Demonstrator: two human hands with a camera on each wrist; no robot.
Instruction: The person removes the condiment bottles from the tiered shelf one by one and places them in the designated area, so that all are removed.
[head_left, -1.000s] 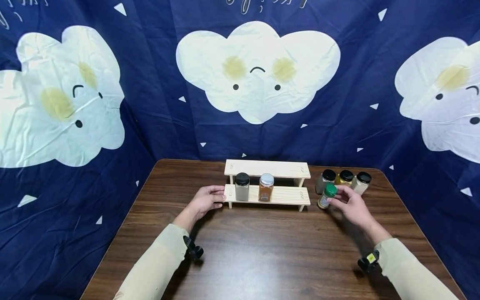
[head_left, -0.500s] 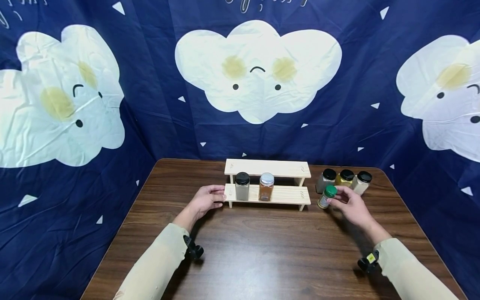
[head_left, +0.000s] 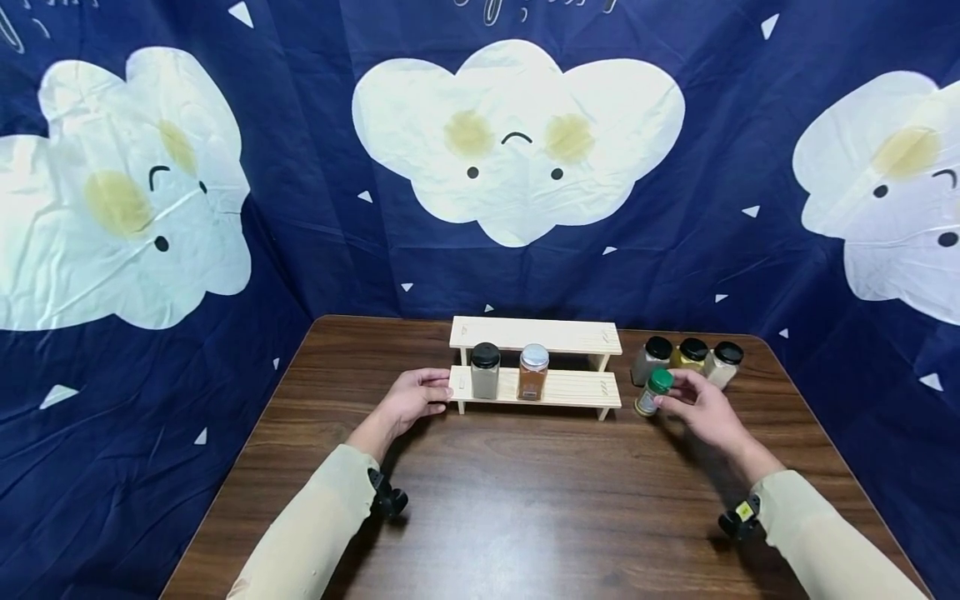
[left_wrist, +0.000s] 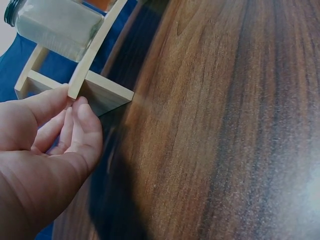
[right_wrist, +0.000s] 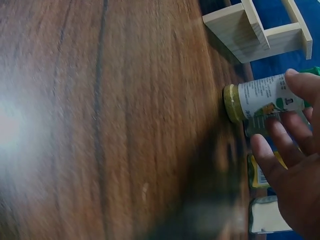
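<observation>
My left hand (head_left: 408,402) pinches the left end of a two-tier pale wooden spice rack (head_left: 573,389). In the left wrist view the thumb lies on the lower board's edge, with the fingers curled beneath it. On that lower tier stand a black-lidded jar of greyish powder (head_left: 484,379) and a silver-lidded jar of orange-brown powder (head_left: 533,382). To the right of the rack, my right hand (head_left: 703,408) grips a small green-capped spice bottle (head_left: 649,402) between thumb and fingers. Its printed label (right_wrist: 270,95) faces the right wrist camera; the base is at or near the tabletop.
Three black-lidded jars stand behind the right hand: a grey one (head_left: 651,363), a yellow one (head_left: 690,357) and a cream one (head_left: 722,367). The upper rack tier (head_left: 534,335) is bare. A blue cloth with clouds (head_left: 517,275) hangs behind the brown wooden table (head_left: 517,500).
</observation>
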